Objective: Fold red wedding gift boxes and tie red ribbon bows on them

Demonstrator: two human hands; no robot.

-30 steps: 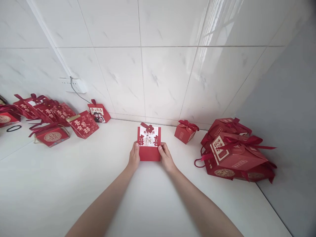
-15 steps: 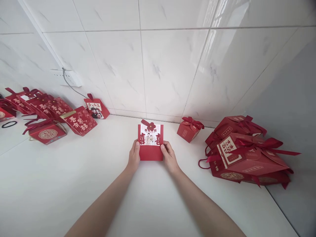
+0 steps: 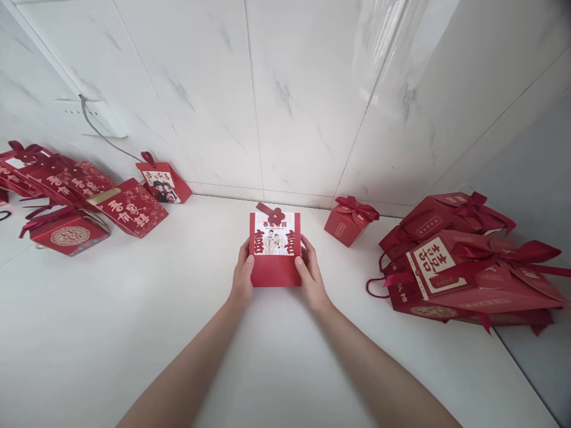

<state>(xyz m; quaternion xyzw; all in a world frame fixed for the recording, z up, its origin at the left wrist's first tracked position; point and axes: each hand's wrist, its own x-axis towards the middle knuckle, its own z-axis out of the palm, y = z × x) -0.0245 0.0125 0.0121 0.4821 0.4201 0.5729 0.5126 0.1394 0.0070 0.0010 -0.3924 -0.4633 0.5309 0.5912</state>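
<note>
Between my two hands is a red gift box with a white panel showing a printed couple and a dark red flower with a ribbon loop at its top. My left hand grips its left side, thumb on the front face. My right hand is closed on the right side in the same way, fingers behind the edge. The box faces me over the middle of the white table; whether its base touches the tabletop I cannot tell. Just right of it stands a small red box tied with a ribbon bow.
Several larger red boxes with bows are piled at the right. On the left are several red gift boxes, one red box with a ribbon handle against the tiled wall. A grey cable hangs from a wall socket.
The held gift box appears slightly larger and a little higher, still between both hands. The camera view has moved closer, so the side boxes have shifted outward.
</note>
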